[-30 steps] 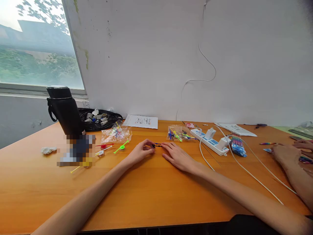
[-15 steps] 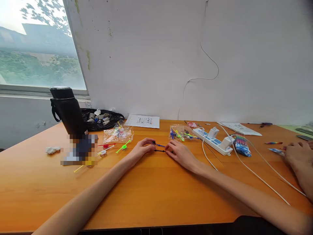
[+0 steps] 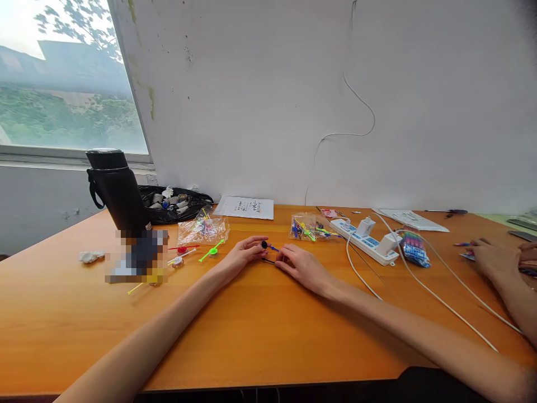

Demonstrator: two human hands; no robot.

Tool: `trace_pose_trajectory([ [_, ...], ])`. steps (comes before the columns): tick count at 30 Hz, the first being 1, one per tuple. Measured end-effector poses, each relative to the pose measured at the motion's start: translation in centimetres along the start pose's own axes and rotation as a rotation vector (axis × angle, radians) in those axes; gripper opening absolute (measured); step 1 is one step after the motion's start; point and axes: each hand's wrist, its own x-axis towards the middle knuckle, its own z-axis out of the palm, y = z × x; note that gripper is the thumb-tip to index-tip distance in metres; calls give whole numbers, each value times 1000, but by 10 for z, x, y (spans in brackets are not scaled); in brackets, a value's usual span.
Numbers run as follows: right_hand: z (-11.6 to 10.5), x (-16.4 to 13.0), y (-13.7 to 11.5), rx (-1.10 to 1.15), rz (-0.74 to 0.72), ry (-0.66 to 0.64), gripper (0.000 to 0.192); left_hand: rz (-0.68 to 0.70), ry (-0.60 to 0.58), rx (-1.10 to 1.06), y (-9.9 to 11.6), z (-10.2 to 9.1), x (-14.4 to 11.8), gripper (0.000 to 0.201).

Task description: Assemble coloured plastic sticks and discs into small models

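My left hand (image 3: 243,253) is closed in a pinch, with a small black round piece (image 3: 264,244) at its fingertips. Facing it, my right hand (image 3: 302,267) has its fingers curled together around the near end of a thin black arrow (image 3: 268,261), whose other end points toward my left hand. A blue arrow (image 3: 273,248) shows between the two hands, just above the black one; whether fingers grip it or it lies on the table is unclear. Left of my hands are a green arrow spinner (image 3: 212,252), a white one (image 3: 178,261), a red one (image 3: 182,249) and a yellow one (image 3: 136,288).
A black bottle (image 3: 117,193) stands at the left by a black plastic bag (image 3: 197,200). Clear bags (image 3: 203,229) of parts lie behind my hands. A white power strip (image 3: 364,242) with cables is at the right. Another person's hand (image 3: 495,258) works at the far right.
My right hand has moved slightly left, closer to my left hand, and the black arrow has tilted. The black round piece shows more fully. The other person's hand has shifted left.
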Motion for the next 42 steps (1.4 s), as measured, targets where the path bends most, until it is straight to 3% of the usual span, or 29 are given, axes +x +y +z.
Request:
trace_pose_trajectory([
  [8, 2, 9, 10, 570, 269, 59, 28, 25, 140, -152, 2, 1, 0, 35],
  [14, -9, 12, 9, 884, 374, 141, 37, 0, 97, -80, 3, 3, -1, 44],
  [26, -10, 15, -9, 840, 234, 116, 34, 76, -147, 113, 6, 19, -9, 58],
  [32, -9, 13, -10, 708, 245, 124, 34, 104, -127, 148, 7, 20, -8, 54],
  [42, 5, 11, -8, 700, 238, 108, 29, 110, -113, 305, 6, 18, -9, 54],
])
